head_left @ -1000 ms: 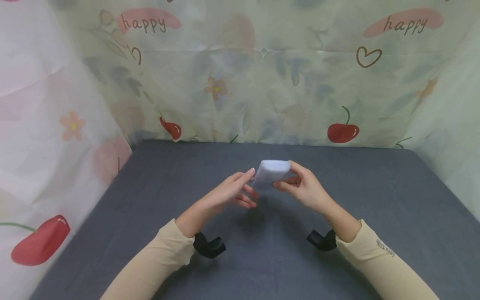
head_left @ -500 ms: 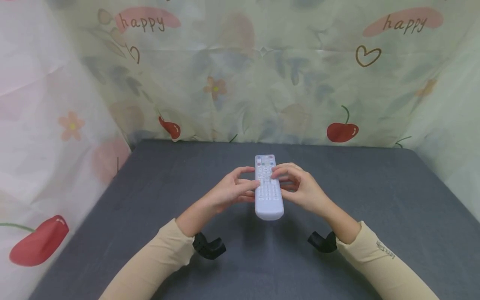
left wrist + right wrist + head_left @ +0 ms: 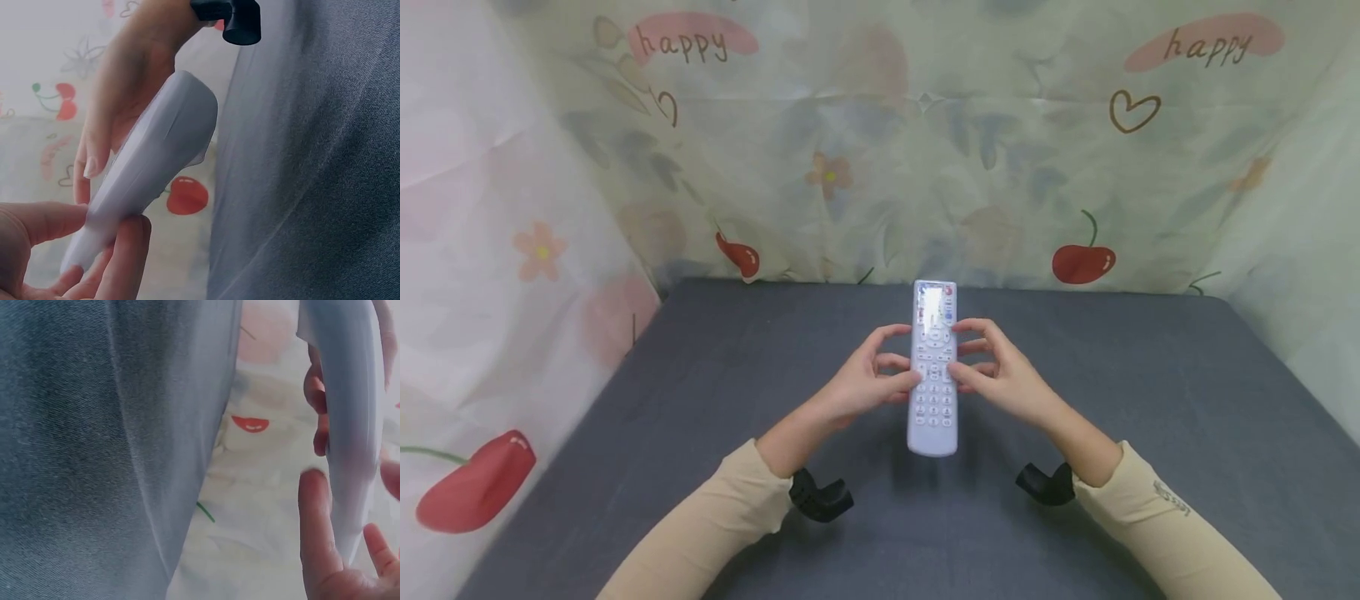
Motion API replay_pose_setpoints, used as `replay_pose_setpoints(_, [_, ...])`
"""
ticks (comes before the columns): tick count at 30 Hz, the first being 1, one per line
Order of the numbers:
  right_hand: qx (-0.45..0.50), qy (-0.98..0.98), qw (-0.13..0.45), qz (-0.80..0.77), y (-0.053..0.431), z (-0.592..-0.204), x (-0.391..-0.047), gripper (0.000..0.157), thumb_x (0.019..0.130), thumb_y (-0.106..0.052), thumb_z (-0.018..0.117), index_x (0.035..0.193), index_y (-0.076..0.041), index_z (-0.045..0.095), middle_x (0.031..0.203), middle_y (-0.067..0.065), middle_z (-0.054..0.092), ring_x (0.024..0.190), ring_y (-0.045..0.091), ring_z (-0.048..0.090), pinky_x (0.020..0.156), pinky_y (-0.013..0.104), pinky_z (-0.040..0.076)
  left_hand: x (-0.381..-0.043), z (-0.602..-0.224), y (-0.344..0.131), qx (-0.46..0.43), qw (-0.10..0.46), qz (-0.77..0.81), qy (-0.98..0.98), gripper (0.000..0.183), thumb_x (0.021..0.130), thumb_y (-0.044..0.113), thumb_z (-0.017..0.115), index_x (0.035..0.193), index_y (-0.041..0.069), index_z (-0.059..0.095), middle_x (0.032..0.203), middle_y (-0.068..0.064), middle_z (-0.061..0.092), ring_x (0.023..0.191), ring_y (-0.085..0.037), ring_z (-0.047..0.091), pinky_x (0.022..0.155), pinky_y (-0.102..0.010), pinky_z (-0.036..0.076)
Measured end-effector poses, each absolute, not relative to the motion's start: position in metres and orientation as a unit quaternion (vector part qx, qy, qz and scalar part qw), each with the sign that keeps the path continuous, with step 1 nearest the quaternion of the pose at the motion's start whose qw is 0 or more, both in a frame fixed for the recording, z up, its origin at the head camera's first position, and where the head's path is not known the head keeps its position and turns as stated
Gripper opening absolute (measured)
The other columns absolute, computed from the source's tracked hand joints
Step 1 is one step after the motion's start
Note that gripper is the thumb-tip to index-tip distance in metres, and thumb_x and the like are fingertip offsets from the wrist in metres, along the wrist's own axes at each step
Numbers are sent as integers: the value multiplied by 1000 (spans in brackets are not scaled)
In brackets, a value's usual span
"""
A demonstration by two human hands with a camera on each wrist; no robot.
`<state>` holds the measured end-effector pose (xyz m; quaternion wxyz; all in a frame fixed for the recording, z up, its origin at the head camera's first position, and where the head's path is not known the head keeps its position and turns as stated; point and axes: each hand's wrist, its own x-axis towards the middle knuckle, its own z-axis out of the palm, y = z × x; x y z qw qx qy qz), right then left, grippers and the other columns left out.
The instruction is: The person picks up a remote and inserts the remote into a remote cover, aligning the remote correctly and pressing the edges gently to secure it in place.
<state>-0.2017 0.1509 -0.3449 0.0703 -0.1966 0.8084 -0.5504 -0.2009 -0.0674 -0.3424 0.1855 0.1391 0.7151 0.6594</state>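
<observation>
A white remote control point(image 3: 933, 408) is held up above the table, its button face toward the head camera and its long side running away from me. My left hand point(image 3: 870, 377) grips its left edge, thumb at the front and fingers behind, as the left wrist view shows on the remote's side point(image 3: 153, 144). On the opposite edge my right hand point(image 3: 1006, 375) pinches it between thumb and fingers. The right wrist view shows the remote's smooth back and side point(image 3: 353, 394) with fingers of both hands around it.
A dark grey cloth covers the table point(image 3: 737, 350). Behind it hangs a patterned curtain point(image 3: 880, 167) with cherries and flowers, and another curtain side point(image 3: 490, 292) stands at the left. Black wrist mounts point(image 3: 822, 497) sit under both forearms.
The remote has swung from end-on to face-up, then tilted further so its buttons face the camera. My left hand has taken hold of its left edge; the right hand's fingers have shifted along it.
</observation>
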Motion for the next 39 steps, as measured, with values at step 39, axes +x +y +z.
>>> replay_pose_setpoints(39, [-97,843,193,-493,148,-385,-238,70,89,-10,63,143,-4,20,113,28,58,78,15,64,66,32,56,-205,-384,-51,80,253,552,790,59,90,17,61,138,-3,34,130,-22,49,100,-25,64,83,-33,55])
